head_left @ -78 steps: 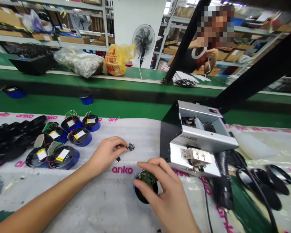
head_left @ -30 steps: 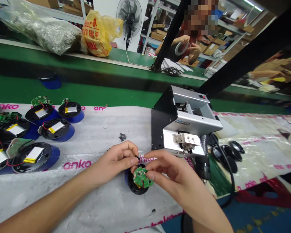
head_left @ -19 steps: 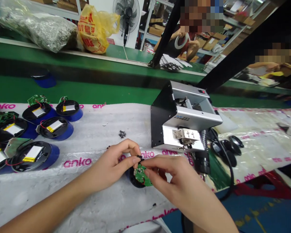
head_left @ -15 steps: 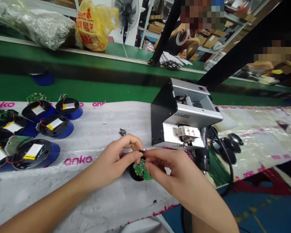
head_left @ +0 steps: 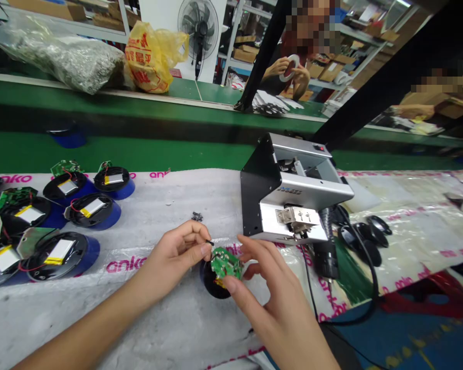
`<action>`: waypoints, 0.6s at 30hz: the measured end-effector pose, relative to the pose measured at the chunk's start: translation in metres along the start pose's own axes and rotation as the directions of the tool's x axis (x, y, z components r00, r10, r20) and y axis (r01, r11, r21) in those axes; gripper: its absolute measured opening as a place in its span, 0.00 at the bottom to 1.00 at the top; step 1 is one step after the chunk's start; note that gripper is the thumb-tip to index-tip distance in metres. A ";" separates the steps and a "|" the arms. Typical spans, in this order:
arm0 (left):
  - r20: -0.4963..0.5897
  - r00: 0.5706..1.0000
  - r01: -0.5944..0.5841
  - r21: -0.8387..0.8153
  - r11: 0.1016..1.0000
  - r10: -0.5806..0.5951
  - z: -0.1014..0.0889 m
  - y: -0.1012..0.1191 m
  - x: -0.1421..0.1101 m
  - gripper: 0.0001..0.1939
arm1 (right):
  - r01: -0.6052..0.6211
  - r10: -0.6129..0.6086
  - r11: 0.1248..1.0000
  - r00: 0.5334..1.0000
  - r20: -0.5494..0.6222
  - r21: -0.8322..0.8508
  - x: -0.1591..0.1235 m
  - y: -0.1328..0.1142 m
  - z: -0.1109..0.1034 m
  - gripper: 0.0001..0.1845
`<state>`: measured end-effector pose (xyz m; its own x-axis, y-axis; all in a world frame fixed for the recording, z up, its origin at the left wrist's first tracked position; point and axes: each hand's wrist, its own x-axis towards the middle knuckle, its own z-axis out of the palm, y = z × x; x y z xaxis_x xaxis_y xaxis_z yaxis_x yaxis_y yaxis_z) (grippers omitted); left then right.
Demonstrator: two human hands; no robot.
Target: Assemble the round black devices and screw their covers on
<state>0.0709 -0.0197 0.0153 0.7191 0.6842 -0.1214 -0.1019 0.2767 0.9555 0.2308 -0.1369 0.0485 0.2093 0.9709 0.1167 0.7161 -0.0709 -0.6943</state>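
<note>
A green circuit board [head_left: 226, 263] sits tilted over a dark round cup-shaped housing [head_left: 213, 285] on the covered table. My left hand [head_left: 187, 249] is closed, thumb and forefinger pinching a small black piece [head_left: 209, 242] just left of the board. My right hand [head_left: 264, 280] has its thumb at the board's lower edge and bent fingers at its right edge, with the forefinger lifted. A bit of yellow shows under the board; most of the housing's inside is hidden. Behind my left hand lies a little pile of small black parts [head_left: 197, 216].
A silver and black machine [head_left: 293, 187] stands behind my right hand, with a black electric screwdriver [head_left: 326, 259] beside it. Several blue housings [head_left: 110, 218] with batteries and boards are at left. Black round parts [head_left: 364, 236] lie at right. Across the bench, a person holds a tape roll [head_left: 289, 69].
My right forefinger has come away from the small black piece, and that hand has spread. My left hand has drawn slightly left with the piece. The board is tilted up more.
</note>
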 end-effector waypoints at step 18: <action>-0.090 0.994 0.037 -0.248 0.968 -0.061 -0.008 0.000 -0.005 0.04 | 0.258 -0.274 0.957 0.954 0.124 0.132 0.001 0.010 -0.003 0.08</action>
<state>0.0617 -0.0182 0.0140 0.6589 0.7241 -0.2037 -0.2424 0.4608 0.8538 0.2402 -0.1377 0.0439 -0.0795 0.9738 0.2133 0.6517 0.2127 -0.7280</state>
